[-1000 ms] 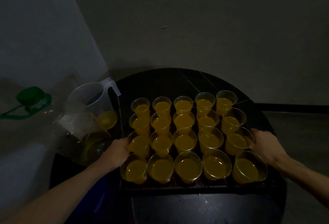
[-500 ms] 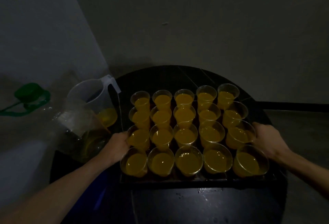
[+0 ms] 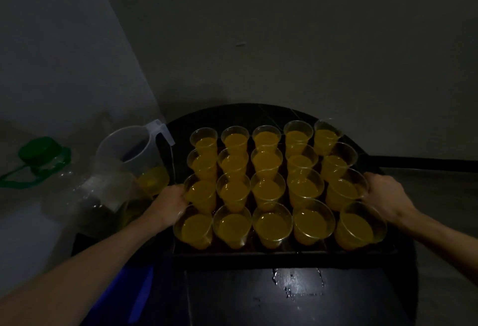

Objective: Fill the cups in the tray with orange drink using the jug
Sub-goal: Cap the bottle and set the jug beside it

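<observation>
Nearest, short of both hands, a glinting patch is seen on the dark worktop (image 3: 297, 287). Just beyond it comes the near rim of the tray (image 3: 284, 254). The tray is held at its two short sides. The left hand (image 3: 169, 205) is curled over the left edge and the right hand (image 3: 382, 193) over the right edge. The fingers of each are clamped on the rim, though their tips are hidden by the cups (image 3: 267, 188). The tray thus lies directly between the fingers, its long axis running from one hand to the other, and neither hand is nearer. Any lift is judged to need both sides raised evenly, since the cups are packed closely in four rows of five. Every cup is seen filled with orange drink (image 3: 274, 227), so the filling is judged complete. Beyond and outward of the left fingers, the jug (image 3: 129, 149) stands upright beside the tray with a little drink in its bottom. Further outward, a clear bottle (image 3: 85, 196) with a green cap (image 3: 38, 148) is seen.
</observation>
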Motion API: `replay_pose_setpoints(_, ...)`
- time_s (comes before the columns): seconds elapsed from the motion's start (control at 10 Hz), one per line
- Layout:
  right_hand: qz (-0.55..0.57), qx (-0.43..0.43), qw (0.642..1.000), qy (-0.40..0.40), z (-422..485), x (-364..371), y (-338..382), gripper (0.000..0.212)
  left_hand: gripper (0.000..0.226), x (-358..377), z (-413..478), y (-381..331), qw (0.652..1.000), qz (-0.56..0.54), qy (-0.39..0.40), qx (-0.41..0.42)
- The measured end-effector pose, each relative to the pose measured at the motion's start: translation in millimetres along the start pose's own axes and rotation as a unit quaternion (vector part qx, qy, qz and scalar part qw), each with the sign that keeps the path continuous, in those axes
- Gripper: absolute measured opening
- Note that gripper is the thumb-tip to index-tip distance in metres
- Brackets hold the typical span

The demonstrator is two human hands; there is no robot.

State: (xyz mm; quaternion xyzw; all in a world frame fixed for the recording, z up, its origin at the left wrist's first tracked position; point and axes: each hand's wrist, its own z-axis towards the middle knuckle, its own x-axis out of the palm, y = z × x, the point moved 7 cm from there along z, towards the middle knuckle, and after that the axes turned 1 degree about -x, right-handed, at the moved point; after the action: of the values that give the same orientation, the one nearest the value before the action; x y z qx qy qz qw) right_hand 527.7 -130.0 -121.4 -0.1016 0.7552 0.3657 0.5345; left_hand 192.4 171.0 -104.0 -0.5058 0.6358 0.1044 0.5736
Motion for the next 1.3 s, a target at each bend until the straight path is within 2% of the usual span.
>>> replay_pose_setpoints(0.4, -0.009, 0.002, 1.000, -0.002, 68, -20, 7, 0.017, 0.045, -24, 69, -23, 0.999, -0.028, -0.022, 0.013)
replay_pose_setpoints(0.5, -0.003, -0.008, 1.000, -0.007, 93, -20, 7, 0.016, 0.043, -29, 88, -23, 1.000, -0.007, -0.029, 0.003)
replay_pose_setpoints(0.8, -0.027, -0.021, 0.999, -0.034, 156, -6, 5, 0.025, 0.038, -1, 199, 29, 0.997, 0.029, -0.048, 0.044)
replay_pose_setpoints(0.9, -0.037, -0.020, 0.999, -0.031, 166, -1, 6, 0.023, 0.035, 2, 208, 32, 0.997, 0.036, -0.054, 0.040)
replay_pose_setpoints(1.0, -0.034, -0.022, 0.999, -0.031, 173, 3, 6, 0.024, 0.031, 20, 242, 69, 0.998, 0.040, -0.046, 0.029)
replay_pose_setpoints(1.3, -0.038, -0.013, 0.999, -0.028, 188, 16, 1, 0.023, 0.043, -5, 202, 3, 0.996, 0.062, -0.053, 0.048)
